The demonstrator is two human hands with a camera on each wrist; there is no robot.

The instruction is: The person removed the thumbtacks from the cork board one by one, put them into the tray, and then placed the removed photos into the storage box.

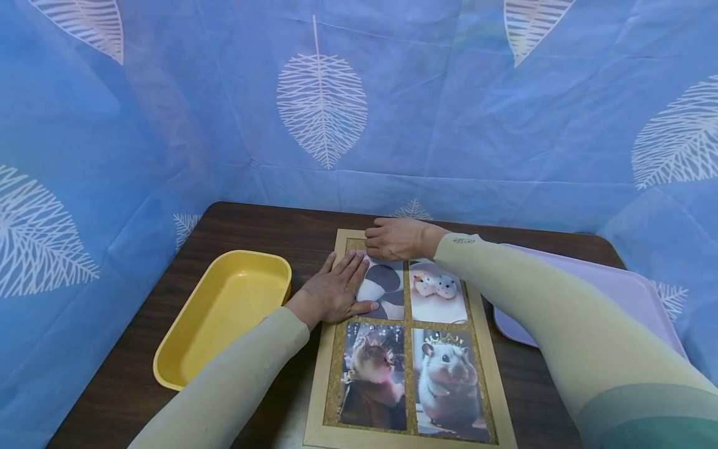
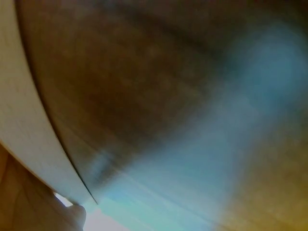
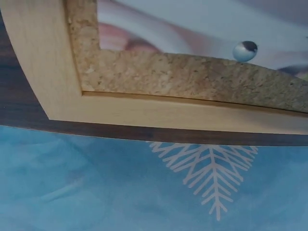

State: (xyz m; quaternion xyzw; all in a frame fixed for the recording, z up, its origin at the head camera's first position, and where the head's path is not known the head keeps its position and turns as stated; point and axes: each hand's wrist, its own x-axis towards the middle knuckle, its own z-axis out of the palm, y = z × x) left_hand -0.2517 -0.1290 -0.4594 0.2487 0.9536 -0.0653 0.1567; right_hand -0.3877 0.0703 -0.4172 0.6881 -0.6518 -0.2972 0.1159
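A cork board with a pale wooden frame lies on the table, bearing several photos of hamster-like animals. My left hand presses flat with spread fingers on the left side of the upper-left photo. At that photo's top edge is my right hand, its fingers bent downward; whatever may be between the fingertips is hidden. Beside it lies the upper-right photo, with a round silver thumbtack near its top edge in the right wrist view. The left wrist view is mostly blurred and shows the frame's side.
To the left stands a yellow tray with raised walls. A lavender tray is at the right, partly behind my right sleeve. The dark wooden table meets a blue leaf-patterned cloth at its back edge.
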